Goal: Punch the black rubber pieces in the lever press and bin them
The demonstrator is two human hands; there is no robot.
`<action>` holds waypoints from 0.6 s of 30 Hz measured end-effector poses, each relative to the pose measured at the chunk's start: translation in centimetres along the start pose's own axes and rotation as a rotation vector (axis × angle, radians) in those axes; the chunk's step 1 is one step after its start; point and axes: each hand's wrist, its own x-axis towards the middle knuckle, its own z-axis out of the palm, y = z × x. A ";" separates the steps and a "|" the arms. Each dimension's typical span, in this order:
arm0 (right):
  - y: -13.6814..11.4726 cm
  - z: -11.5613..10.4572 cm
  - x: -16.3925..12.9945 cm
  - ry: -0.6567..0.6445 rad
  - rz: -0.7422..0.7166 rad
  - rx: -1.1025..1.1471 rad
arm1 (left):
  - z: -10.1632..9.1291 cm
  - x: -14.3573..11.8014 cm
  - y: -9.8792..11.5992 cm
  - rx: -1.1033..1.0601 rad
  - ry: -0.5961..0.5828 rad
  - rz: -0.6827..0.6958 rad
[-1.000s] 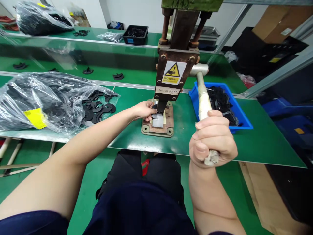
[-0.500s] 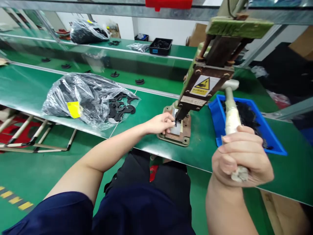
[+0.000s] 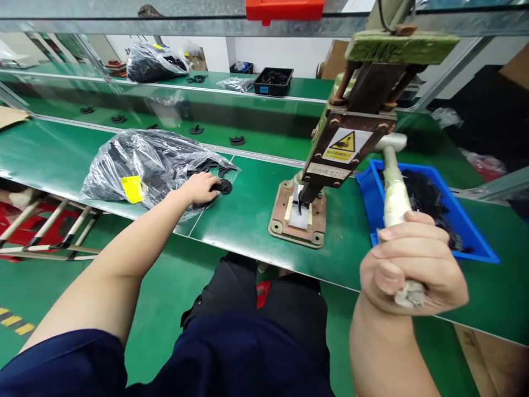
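Observation:
My left hand lies over the loose black pieces at the mouth of a clear plastic bag. Its thumb and fingers are apart, with part of a flat, curved black piece showing between and beyond them. Whether the fingertips grip it is hard to see. My right hand is wrapped round the pale, tape-covered lever handle of a hand press. Below the press's ram, a light plate sits on the brown metal base; a small dark part shows at the ram's tip.
A blue bin of black pieces stands right of the press, behind my right hand. Several black pieces, one of them a curved piece, lie in a row beyond the bench's metal strip. Farther back are a black tray and another filled bag.
My left hand has left the press base and moved left to the black pieces at the bag. My right hand keeps its grip on the lever. The view has shifted slightly.

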 end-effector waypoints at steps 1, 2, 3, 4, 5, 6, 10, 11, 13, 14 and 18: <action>0.0 0.0 0.0 -0.006 -0.001 0.004 | 0.0 0.2 0.1 0.007 0.014 0.017; -0.1 0.0 0.0 -0.011 -0.006 0.009 | 0.0 0.3 0.1 0.016 0.031 0.041; -0.1 0.0 0.1 -0.014 -0.008 0.011 | -0.3 0.4 0.1 0.028 0.053 0.064; -0.2 0.0 0.1 -0.021 -0.010 0.012 | -0.6 0.3 0.1 0.038 0.079 0.078; -0.3 0.0 0.1 -0.026 -0.013 0.013 | -1.1 0.3 0.2 0.045 0.108 0.079; -0.4 0.0 0.2 -0.031 -0.010 0.012 | -1.6 0.1 0.4 0.040 0.141 0.064; -0.6 0.1 0.0 -0.023 0.021 -0.013 | -3.3 -0.9 2.7 -0.207 0.274 -0.057; -0.6 0.1 0.0 -0.022 0.024 -0.019 | -3.5 -1.1 3.8 -0.339 0.279 -0.055; -0.7 0.1 0.0 -0.016 0.024 -0.028 | -3.4 -1.4 6.2 -0.633 0.216 0.000; -0.7 0.1 0.0 -0.013 0.020 -0.029 | -3.2 -1.4 7.4 -0.776 0.144 0.049; -0.8 0.1 0.2 -0.049 -0.004 -0.019 | -2.4 -1.1 12.3 -1.185 -0.150 0.247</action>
